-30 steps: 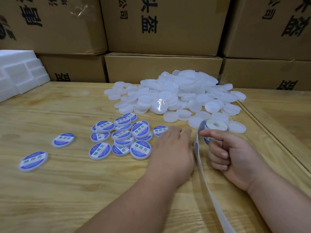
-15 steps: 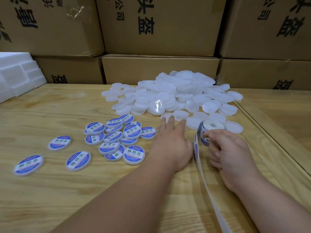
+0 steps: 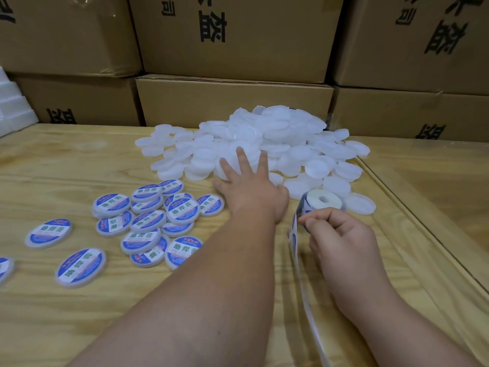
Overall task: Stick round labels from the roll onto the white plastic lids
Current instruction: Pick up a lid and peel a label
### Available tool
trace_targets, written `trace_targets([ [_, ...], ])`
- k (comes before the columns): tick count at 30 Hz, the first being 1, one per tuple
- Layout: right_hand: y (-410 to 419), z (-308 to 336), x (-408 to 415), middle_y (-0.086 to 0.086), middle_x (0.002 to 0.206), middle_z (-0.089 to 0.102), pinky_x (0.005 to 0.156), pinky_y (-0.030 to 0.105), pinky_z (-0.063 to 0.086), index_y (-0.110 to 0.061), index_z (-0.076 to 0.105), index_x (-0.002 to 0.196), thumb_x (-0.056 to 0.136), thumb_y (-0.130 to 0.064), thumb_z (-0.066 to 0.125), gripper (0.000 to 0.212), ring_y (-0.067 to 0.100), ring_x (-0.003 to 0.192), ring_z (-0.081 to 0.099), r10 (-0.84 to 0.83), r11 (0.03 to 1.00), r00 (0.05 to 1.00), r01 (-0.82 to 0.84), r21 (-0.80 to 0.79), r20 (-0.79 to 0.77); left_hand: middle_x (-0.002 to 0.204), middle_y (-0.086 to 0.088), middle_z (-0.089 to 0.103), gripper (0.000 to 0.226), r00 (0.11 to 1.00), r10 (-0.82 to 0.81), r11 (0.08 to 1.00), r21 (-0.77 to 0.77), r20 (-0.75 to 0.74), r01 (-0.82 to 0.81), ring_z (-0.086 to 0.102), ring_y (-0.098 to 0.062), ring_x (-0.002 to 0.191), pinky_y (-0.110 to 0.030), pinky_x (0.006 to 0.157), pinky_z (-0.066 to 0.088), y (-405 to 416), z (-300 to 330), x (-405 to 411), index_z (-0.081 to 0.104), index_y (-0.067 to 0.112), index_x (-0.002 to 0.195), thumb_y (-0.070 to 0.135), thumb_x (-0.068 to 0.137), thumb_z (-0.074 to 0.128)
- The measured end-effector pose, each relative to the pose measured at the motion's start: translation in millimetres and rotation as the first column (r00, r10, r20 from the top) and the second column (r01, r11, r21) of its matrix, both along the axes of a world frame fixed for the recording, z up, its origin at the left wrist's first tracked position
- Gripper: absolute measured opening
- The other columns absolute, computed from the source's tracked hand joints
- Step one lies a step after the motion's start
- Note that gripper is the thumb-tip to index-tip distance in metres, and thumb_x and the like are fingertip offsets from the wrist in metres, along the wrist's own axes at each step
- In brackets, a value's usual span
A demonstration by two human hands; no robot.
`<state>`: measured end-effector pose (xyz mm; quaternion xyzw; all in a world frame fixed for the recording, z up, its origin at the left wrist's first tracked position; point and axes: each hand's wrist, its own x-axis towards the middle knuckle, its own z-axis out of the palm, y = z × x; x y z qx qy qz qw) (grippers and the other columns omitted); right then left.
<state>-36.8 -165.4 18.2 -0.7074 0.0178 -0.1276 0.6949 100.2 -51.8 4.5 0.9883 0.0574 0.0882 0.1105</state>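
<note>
Heap of blank lids (image 3: 264,144) under my spread left hand (image 3: 248,189): light, stiff, slick, I'd pinch one by its rim; label roll (image 3: 321,201) just beyond my right hand (image 3: 341,237), which pinches its flimsy, floppy strip (image 3: 304,300).

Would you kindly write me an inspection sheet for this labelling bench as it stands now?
Surface: wooden table, a seam at its right side.
Job's things: heap of plain lids; labelled lids scattered left; label roll, its strip trailing towards the camera.
Clutter: nothing seen.
Hands: left hand flat, fingers spread on the heap's near edge; right hand pinches the strip beside the roll.
Cables: nothing seen.
Surroundings: stacked cartons behind; white foam far left.
</note>
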Motion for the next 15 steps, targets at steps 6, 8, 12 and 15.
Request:
trace_targets([
  [6,-0.9,-5.8,0.9,-0.008,0.051,0.041,0.042,0.015,0.032,-0.021,0.068,0.077,0.093,-0.007,0.06,0.023,0.007,0.044,0.035,-0.02,0.998,0.998,0.024,-0.057,0.063,0.162,-0.003,-0.036,0.076,0.999,0.017,1.0,-0.002,0.03,-0.017,-0.027,-0.05,0.146,-0.081,0.102,0.012,-6.8,2.5,33.8,-0.007,0.05,0.155,0.071,0.091,0.026],
  [8,-1.4,-7.7,3.1,-0.013,0.05,0.04,0.044,0.012,0.034,-0.027,0.065,0.084,0.093,-0.01,0.062,0.02,0.004,0.044,0.037,-0.032,0.992,0.993,0.046,-0.117,0.115,0.163,-0.003,-0.033,0.076,1.0,0.007,1.0,0.017,0.008,-0.007,-0.028,-0.05,0.145,-0.084,0.1,0.011,-7.5,2.6,41.2,-0.003,0.049,0.156,0.072,0.09,0.026],
  [12,-5.0,-11.1,6.6,-0.01,0.055,0.049,0.054,0.013,0.041,-0.049,0.058,0.104,0.095,-0.023,0.063,0.028,0.004,0.052,0.05,0.03,0.938,0.988,0.024,-0.346,0.149,0.168,-0.003,-0.018,0.074,0.999,-0.017,1.0,0.014,-0.036,0.017,-0.022,-0.048,0.148,-0.084,0.101,0.01,-7.4,1.3,46.0,0.004,0.047,0.157,0.071,0.09,0.026],
  [15,-7.9,-11.7,8.0,-0.004,0.062,0.052,0.055,0.014,0.042,-0.052,0.059,0.108,0.093,-0.032,0.062,0.025,0.006,0.055,0.05,0.042,0.924,0.984,0.028,-0.382,0.175,0.168,-0.002,-0.007,0.066,1.0,-0.024,1.0,-0.009,-0.018,0.024,-0.014,-0.045,0.15,-0.078,0.102,0.015,-6.9,0.7,38.6,0.027,0.043,0.153,0.064,0.091,0.028],
])
